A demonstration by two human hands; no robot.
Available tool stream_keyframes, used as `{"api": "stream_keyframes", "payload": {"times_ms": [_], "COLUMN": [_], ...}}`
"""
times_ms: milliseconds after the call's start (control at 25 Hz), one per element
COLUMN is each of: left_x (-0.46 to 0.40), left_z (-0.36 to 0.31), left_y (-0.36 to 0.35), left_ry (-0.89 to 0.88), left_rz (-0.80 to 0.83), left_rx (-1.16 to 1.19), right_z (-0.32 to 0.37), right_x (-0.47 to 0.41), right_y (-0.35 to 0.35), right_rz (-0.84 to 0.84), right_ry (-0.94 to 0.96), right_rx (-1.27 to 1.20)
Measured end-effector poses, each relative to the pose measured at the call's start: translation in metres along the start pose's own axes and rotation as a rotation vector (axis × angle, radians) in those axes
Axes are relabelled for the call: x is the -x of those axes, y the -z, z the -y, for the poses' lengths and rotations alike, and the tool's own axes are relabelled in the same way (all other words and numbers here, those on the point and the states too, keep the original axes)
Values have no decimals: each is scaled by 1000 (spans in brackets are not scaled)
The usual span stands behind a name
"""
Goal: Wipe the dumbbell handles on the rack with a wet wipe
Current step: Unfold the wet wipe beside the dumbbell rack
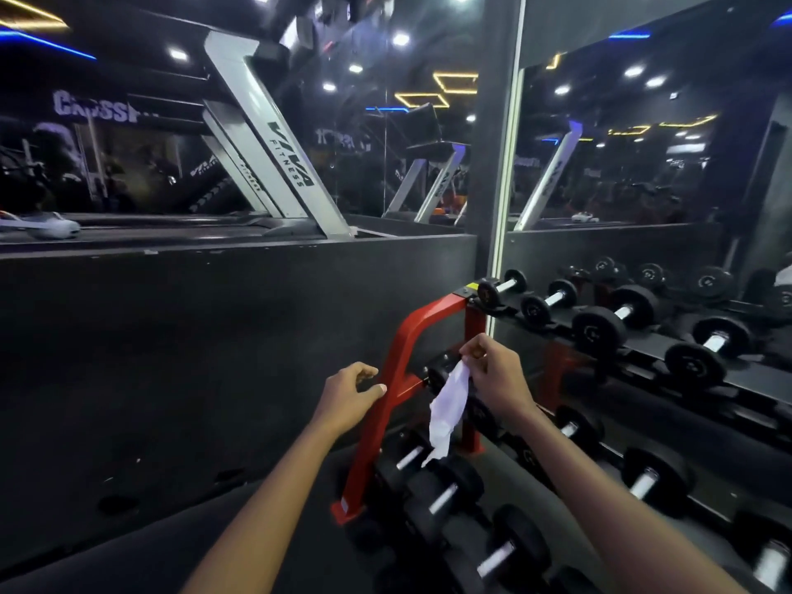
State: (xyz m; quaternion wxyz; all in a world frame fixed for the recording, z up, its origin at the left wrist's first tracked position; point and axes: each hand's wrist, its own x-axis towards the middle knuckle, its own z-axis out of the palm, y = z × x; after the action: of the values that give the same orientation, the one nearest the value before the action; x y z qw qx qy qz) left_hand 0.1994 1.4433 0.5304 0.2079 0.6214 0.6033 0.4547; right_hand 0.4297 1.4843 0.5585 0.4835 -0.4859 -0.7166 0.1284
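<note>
Dark gym floor, lit mostly by ceiling spots and a few blue and yellow strips, with a low grey wall (pixel 214 336) on the left and white treadmill frames (pixel 274 139) behind it. Right of that is a mirror (pixel 643 165) running along above the rack (pixel 398 370), which has a red end frame and black tiers loaded with dumbbells (pixel 608 319): black round heads, shiny metal handles. Top tier runs off toward the right edge of the rack, smaller weights nearest the red frame, bigger ones further along, and the two lower tiers have more of the same. Both bare arms reach in from the bottom. Left hand (pixel 349 396) is loosely curled, thumb out, right at the red upright, looks like it's touching or just about touching it, can't say for sure. It's not holding anything. Right hand (pixel 493 375) is up by the end of the middle tier, pinching the top of the wipe (pixel 448 411) between thumb and fingertips. It's white and crumpled, hanging down limp from that pinch, dangling in front of the red post and the end dumbbell of the middle tier, with its ragged bottom tip down over the lower tier's weights. Can't tell if it's actually brushing any handle; it looks like it's just hanging free.
</note>
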Motion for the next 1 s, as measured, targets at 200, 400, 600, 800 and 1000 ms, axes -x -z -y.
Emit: {"api": "stream_keyframes", "payload": {"times_ms": [200, 400, 600, 800, 1000], "left_x": [-135, -278, -395, -495, -584], "left_z": [32, 43, 54, 78, 74], "left_y": [-49, -92, -145, -195, -253], "left_ry": [-36, -82, -118, -137, -192], "left_rz": [18, 81, 148, 195, 231], "left_rx": [23, 24, 9, -33, -12], "right_z": [-74, -136, -199, -270, -326], "right_x": [-102, -207, -304, -390, -475], "right_y": [-47, -87, -116, -146, -165], "right_rz": [-29, -33, -68, -101, -33], "right_ry": [16, 0, -19, -64, -13], "right_rx": [50, 79, 105, 63, 13]}}
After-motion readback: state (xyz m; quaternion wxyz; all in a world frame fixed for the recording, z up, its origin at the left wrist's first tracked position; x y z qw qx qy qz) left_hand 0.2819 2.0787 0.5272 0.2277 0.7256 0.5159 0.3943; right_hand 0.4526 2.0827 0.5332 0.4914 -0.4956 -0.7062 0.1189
